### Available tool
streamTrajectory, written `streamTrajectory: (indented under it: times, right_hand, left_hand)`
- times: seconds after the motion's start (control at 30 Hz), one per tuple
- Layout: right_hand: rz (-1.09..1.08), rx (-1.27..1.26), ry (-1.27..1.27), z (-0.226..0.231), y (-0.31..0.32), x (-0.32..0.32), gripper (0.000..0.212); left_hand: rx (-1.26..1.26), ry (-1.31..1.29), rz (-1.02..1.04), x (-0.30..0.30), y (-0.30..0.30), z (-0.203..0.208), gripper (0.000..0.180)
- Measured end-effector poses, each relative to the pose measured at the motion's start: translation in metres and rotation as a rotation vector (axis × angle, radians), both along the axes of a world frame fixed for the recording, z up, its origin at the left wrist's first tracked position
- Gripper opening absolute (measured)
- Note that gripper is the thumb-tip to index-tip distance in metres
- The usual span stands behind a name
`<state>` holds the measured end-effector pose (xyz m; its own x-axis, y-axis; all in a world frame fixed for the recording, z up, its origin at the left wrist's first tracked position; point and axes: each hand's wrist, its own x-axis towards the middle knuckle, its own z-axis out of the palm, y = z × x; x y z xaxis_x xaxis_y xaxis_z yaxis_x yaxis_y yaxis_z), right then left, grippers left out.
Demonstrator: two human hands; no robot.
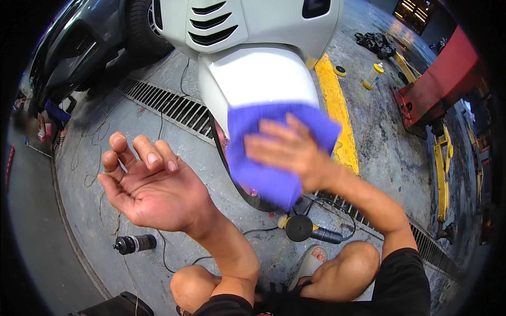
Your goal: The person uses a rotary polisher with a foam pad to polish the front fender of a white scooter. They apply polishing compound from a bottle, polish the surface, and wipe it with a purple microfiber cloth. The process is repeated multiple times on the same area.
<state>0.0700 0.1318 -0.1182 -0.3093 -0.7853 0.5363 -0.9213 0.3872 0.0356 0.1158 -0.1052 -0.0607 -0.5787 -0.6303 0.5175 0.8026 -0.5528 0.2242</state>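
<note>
My right hand [290, 150] holds a purple cloth [263, 181] against the white front fender [258, 73] of a scooter, its fingers laid across the top. Motion smears both this hand and the cloth. The cloth hangs over the fender's lower end and hides part of the wheel beneath. To the left of the fender, my left hand [158, 184] is raised in the air, palm up and fingers loosely curled apart, with nothing in it. Below the cloth, a yellow and black polisher [300, 228] with a round black pad lies on the floor.
A black bottle [135, 244] lies at the lower left. A drain grate [174, 108] crosses the floor, with cords nearby. Beyond a yellow stripe [337, 105] are a yellow-capped bottle [373, 76], a round pad [339, 70] and a red lift post [437, 79]. A dark car [79, 47] stands left.
</note>
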Motion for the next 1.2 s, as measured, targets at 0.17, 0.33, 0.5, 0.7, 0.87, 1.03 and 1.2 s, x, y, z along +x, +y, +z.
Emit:
streamTrajectory:
  times: [0.17,0.33,0.5,0.7,0.87,1.03,1.2]
  right_hand:
    - [0.116,0.062,-0.006,-0.018,0.030,-0.062,0.050]
    - [0.026,-0.542,-0.640,0.014,0.024,-0.102,0.067]
    - [0.073,0.078,0.242,-0.046,0.031,0.023,0.059]
    - [0.056,-0.446,-0.394,-0.013,0.043,-0.122,0.048]
    - [0.010,-0.486,-0.204,-0.031,0.025,-0.023,0.056]
    - [0.255,-0.247,-0.099,-0.038,0.029,0.004,0.056]
    - [0.248,-0.617,-0.223,-0.003,0.037,-0.130,0.044]
  left_hand:
    - [0.034,-0.081,0.019,-0.009,0.012,-0.007,0.045]
    - [0.006,-0.103,0.003,-0.011,0.016,-0.011,0.044]
    - [-0.044,-0.107,0.018,-0.013,0.014,-0.015,0.044]
    - [-0.056,-0.173,0.015,-0.018,0.021,-0.021,0.043]
    - [-0.101,-0.157,0.085,-0.019,0.016,-0.021,0.043]
    - [-0.134,-0.179,0.055,-0.024,0.015,-0.026,0.043]
    - [-0.133,-0.186,0.061,-0.022,0.015,-0.027,0.042]
